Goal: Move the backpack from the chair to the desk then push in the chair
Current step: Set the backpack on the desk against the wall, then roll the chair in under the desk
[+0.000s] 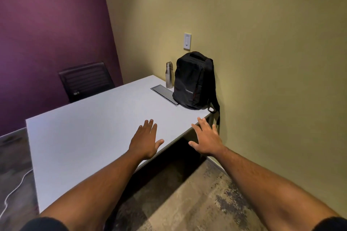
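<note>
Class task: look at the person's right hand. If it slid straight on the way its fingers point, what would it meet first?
Probably the backpack. The right hand, open over the desk edge, points up along that edge toward the bag's hanging strap and lower corner. Nothing else shows in between, though depth is hard to judge.

We see a dim, warm-toned room, lit softly from above and somewhat from behind us. The white desk point(90, 137) is the brightest surface and shows no glare, only an even matte sheen. Deep shadow fills the space under its near edge, and the backpack point(193, 82) casts a faint shadow on the olive wall point(262, 43) behind it. The purple wall point(47, 24) falls off into darkness toward the left. Wide-angle distortion bends the wall corner and desk edges, stretching our forearms at the bottom. The picture looks slightly soft throughout, softest on the patterned floor point(197, 202).
</note>
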